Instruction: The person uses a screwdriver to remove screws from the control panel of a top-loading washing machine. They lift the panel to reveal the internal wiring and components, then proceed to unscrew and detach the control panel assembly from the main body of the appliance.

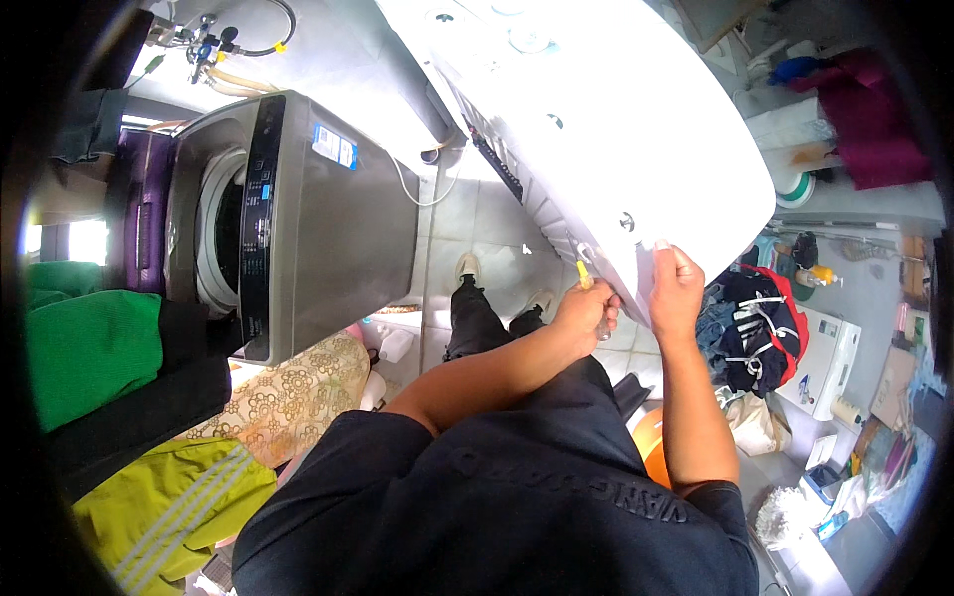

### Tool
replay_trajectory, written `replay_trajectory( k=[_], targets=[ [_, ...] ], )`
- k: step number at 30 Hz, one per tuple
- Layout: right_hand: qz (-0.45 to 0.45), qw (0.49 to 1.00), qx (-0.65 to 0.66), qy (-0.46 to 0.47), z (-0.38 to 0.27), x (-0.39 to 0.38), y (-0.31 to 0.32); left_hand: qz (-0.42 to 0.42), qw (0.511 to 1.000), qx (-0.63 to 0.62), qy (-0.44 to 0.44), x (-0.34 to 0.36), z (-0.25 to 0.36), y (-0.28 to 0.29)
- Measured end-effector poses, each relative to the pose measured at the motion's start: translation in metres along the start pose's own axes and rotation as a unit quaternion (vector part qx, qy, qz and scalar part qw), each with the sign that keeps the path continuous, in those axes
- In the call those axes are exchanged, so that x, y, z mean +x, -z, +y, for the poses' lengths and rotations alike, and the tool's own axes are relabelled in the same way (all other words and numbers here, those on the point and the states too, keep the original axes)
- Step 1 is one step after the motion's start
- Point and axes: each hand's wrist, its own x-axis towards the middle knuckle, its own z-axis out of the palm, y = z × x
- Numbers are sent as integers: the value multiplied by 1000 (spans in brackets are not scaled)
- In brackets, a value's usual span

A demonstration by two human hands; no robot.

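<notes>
A large white casing (596,129) fills the upper right, washed out by light, with small round fittings on its face and dark ribbed parts along its left edge. At its lower edge my left hand (586,313) is closed around a slim tool with a yellow part (583,274) that points up toward the casing. The tool's kind is unclear, and my fingers hide its middle. My right hand (678,286) is closed, its fingertips pinched together against the casing's face near its lower corner. Whatever those fingertips may hold is too small to make out.
A grey washing machine (343,228) with a round opening stands left. Taps and hoses (204,48) are at upper left. Green clothes (94,348) and yellow-green clothes (169,507) lie lower left. A heap of dark clothes (750,333) sits right. My feet stand on tiled floor (447,248).
</notes>
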Motion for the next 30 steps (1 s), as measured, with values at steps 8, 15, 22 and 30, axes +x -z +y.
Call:
replay_trajectory(
  k=[8,15,22,30],
  targets=[
    [10,997,67,-32,0,0,3,38,995,90,-33,-24,8,24],
    [-62,986,138,-72,-12,-40,10,3,828,480,-291,-101,60,19],
    [-109,891,336,-285,-30,-82,-19,-224,603,670,-370,-132,91,-4],
    [-87,805,492,-322,-13,-103,-55,-389,469,714,-344,-110,120,-1]
  ],
)
